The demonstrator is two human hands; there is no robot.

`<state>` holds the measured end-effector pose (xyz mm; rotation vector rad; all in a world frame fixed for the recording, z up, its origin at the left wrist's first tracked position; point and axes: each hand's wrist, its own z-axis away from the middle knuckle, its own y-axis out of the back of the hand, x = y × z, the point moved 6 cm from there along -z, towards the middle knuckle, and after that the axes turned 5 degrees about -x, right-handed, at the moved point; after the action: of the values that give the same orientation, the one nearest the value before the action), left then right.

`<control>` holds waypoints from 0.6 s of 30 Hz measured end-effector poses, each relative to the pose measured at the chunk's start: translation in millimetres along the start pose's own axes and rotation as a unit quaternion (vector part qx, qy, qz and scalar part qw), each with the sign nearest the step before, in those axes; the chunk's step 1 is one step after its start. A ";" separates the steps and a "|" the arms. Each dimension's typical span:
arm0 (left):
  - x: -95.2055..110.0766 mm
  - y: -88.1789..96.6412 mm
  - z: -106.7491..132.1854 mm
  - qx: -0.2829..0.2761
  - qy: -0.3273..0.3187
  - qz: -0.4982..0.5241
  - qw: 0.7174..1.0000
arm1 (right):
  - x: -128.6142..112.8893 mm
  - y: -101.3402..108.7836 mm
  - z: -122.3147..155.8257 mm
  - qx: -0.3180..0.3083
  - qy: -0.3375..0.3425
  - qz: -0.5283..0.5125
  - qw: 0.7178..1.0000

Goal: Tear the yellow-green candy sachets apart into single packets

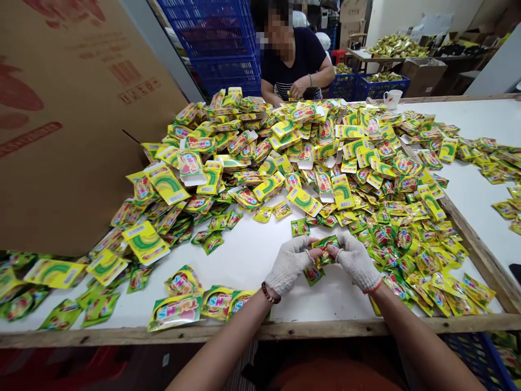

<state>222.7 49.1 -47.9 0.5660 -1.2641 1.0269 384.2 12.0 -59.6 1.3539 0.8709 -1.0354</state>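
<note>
My left hand (pixel 290 264), in a white fingerless glove, pinches one side of a small green candy packet (pixel 326 245) above the white table. My right hand (pixel 359 263), gloved the same way, grips the packet's other side. Just below them a green packet (pixel 313 275) shows partly behind my left fingers; whether it is held too, I cannot tell. Loose green and yellow packets (pixel 407 260) lie right beside my right hand. To the left of my left wrist are several yellow printed cartons (pixel 177 310) near the table's front edge.
A large heap of small yellow cartons (pixel 244 146) covers the table's far half. A tall cardboard box (pixel 73 136) stands at the left. Wooden strips (pixel 476 250) edge the work area. Across the table a co-worker (pixel 295 60) handles something small. Blue crates (pixel 220 32) stand behind.
</note>
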 end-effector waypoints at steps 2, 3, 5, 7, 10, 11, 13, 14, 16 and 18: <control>-0.9 -1.2 -2.0 0.001 -0.001 0.005 1.000 | 0.4 -1.5 1.1 0.005 0.002 -0.022 1.000; -2.8 -1.6 -3.0 0.005 0.002 0.015 1.000 | 0.0 -2.1 1.6 0.007 0.004 -0.036 0.999; -6.7 -2.4 -4.0 0.020 0.003 0.027 0.999 | -2.3 -2.1 2.1 0.008 0.008 -0.072 0.997; -6.7 -4.4 -4.1 0.030 -0.013 -0.002 0.999 | -5.6 -1.0 1.9 -0.003 0.007 -0.110 0.994; 2.3 -10.3 -7.2 0.007 -0.053 -0.111 0.992 | -7.8 -3.3 1.6 -0.065 -0.033 -0.128 0.989; 7.2 -11.9 -11.1 -0.013 -0.067 -0.158 0.985 | -7.6 -4.4 1.8 -0.085 -0.049 -0.128 0.987; 21.0 -10.6 -24.9 -0.049 -0.119 -0.276 0.953 | -6.4 -4.4 1.6 -0.095 -0.069 -0.133 0.984; 29.5 -7.5 -34.9 -0.059 -0.156 -0.349 0.922 | -5.8 -3.3 0.9 -0.086 -0.069 -0.139 0.984; 45.8 2.9 -59.8 -0.054 -0.233 -0.507 0.828 | -4.0 -0.7 -1.5 -0.056 -0.058 -0.144 0.986; 54.5 16.0 -89.6 -0.039 -0.261 -0.647 0.715 | -1.1 0.5 -4.1 -0.034 -0.052 -0.141 0.988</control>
<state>252.0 147.7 -21.9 1.4497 -0.9750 -0.4243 384.7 16.1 -58.7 1.1289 1.0298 -1.2703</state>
